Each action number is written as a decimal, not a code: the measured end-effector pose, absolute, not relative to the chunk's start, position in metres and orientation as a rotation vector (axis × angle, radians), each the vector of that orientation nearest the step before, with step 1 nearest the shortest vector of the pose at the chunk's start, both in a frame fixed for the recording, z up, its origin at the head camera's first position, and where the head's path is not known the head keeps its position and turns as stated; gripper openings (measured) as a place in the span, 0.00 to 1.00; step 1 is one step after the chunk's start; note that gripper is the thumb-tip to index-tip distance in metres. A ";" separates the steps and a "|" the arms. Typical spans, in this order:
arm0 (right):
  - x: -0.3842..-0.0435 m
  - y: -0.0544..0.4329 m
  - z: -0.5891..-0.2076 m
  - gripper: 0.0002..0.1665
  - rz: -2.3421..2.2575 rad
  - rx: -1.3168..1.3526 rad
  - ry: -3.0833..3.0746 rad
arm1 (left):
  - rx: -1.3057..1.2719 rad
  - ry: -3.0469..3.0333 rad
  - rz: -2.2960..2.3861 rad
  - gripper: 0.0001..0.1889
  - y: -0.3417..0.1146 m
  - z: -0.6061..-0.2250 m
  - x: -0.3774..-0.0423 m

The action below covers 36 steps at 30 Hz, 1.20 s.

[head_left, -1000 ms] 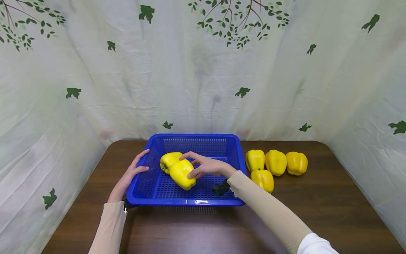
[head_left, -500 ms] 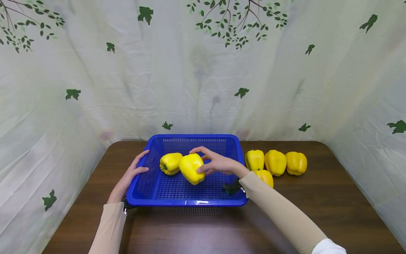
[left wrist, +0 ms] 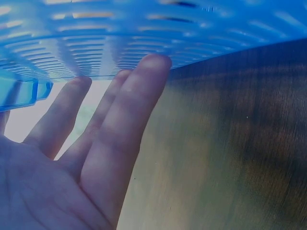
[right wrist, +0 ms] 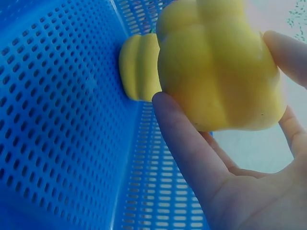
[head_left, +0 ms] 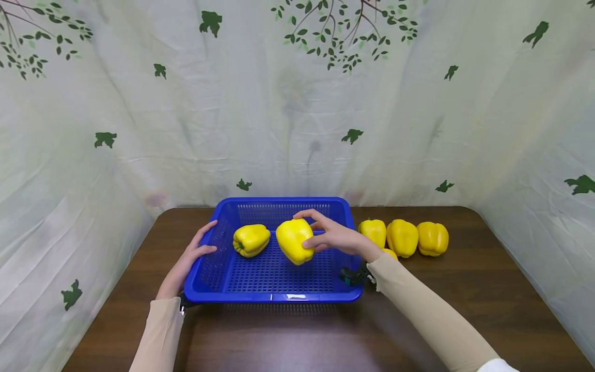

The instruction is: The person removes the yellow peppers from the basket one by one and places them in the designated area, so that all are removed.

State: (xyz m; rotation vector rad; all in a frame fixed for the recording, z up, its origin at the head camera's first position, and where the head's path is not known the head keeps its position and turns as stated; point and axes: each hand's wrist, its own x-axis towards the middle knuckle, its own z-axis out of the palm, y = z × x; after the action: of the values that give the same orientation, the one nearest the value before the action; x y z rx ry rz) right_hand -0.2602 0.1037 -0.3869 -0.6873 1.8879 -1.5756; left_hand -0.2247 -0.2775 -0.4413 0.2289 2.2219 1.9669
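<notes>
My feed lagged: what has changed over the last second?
Still holding a blocky yellow bell pepper, the right hand moved right and up in the head view, away from the yellow pepper lying in the blue perforated plastic basket. The left hand and basket stayed put.

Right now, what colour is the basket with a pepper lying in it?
Solid blue; the basket shows best in the head view.

In the head view, the right sleeve [head_left: 427, 316] hides all but a sliver of the near pepper [head_left: 390, 253] and the lower edge crops the desk [head_left: 488, 289], while in the right wrist view the held pepper [right wrist: 220, 67], cropped at the top, partly covers the left pepper [right wrist: 139, 67] inside the basket [head_left: 232, 297].
</notes>
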 end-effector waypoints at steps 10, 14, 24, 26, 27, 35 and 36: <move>-0.256 0.123 -0.381 0.37 -1.611 -0.618 1.939 | 0.242 2.222 1.984 0.34 -0.279 -0.443 -0.223; -0.256 0.133 -0.377 0.37 -1.625 -0.592 1.960 | 0.251 2.240 1.977 0.34 -0.279 -0.444 -0.224; -0.256 0.156 -0.375 0.38 -1.656 -0.535 2.001 | 0.256 2.250 1.987 0.34 -0.278 -0.441 -0.225; -0.255 0.161 -0.374 0.38 -1.671 -0.539 1.994 | 0.262 2.251 1.988 0.34 -0.278 -0.441 -0.225; -0.254 0.163 -0.374 0.38 -1.675 -0.538 1.991 | 0.265 2.252 1.989 0.34 -0.278 -0.441 -0.225; -0.248 0.182 -0.371 0.39 -1.682 -0.522 2.036 | 0.275 2.273 1.983 0.35 -0.278 -0.443 -0.226; -0.247 0.184 -0.370 0.39 -1.686 -0.516 2.042 | 0.277 2.274 1.983 0.35 -0.278 -0.443 -0.226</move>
State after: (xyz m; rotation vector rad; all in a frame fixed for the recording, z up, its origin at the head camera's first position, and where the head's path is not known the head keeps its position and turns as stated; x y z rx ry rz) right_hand -0.2471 0.1844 -0.3702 -0.5162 2.0421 -1.6865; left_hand -0.2260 -0.2778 -0.4431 0.2771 2.2741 1.9835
